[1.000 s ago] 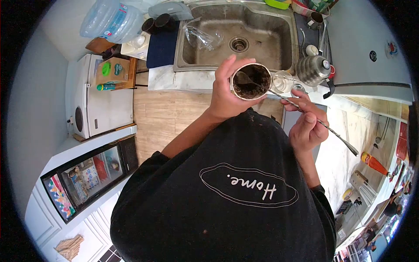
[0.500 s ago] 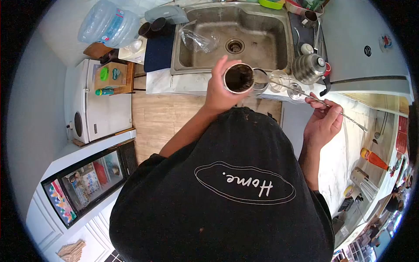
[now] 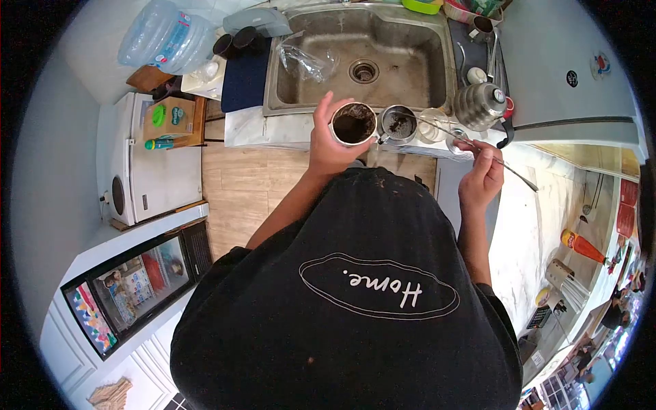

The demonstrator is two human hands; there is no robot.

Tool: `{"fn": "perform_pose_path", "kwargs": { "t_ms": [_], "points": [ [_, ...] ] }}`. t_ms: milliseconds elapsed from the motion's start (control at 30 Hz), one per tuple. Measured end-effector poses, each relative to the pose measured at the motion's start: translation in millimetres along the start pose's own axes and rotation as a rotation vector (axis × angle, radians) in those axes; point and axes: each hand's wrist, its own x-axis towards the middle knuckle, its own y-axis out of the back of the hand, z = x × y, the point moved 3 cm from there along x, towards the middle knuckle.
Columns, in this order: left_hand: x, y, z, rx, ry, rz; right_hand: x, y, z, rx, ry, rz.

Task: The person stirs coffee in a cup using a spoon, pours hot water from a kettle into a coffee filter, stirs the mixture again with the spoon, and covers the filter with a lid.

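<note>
My left hand (image 3: pixel 328 145) is wrapped round a pale-rimmed cup (image 3: pixel 353 124) whose inside is coated with dark brown matter like coffee grounds. Beside it, over the counter's front edge, is a metal cup (image 3: pixel 398 126) with dark bits in it. My right hand (image 3: pixel 481 173) grips a long, thin bar spoon (image 3: pixel 509 168) by its shaft. The spoon's far end reaches left to the metal cup's rim; whether it touches is unclear. Just right of the metal cup stands a clear glass vessel (image 3: pixel 430 126), with another small glass (image 3: pixel 456 142) close to my right fingers.
Ahead is a steel sink (image 3: pixel 403 85) with a clear plastic bag (image 3: pixel 311 65) inside. A steel kettle (image 3: pixel 478 109) stands at the sink's right. A dark mat (image 3: pixel 244 85) and a large water bottle (image 3: pixel 167 37) are on the left. A red sauce bottle (image 3: pixel 582 246) lies toward the right.
My left hand has shifted slightly left with the cup, uncovering the metal cup. My right hand has moved left with the bar spoon, and its fingers have closed further round the shaft.
</note>
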Motion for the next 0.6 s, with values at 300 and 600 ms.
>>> {"fn": "perform_pose_path", "kwargs": {
  "t_ms": [300, 600],
  "points": [
    [-1.9, 2.2, -0.7, -0.007, 0.005, -0.007, -0.1, 0.8, -14.2, 0.054, -0.003, 0.028],
    [15.6, -4.2, 23.0, -0.017, -0.058, -0.038, 16.7, 12.8, -57.2, 0.392, 0.156, 0.192]
  ]
}}
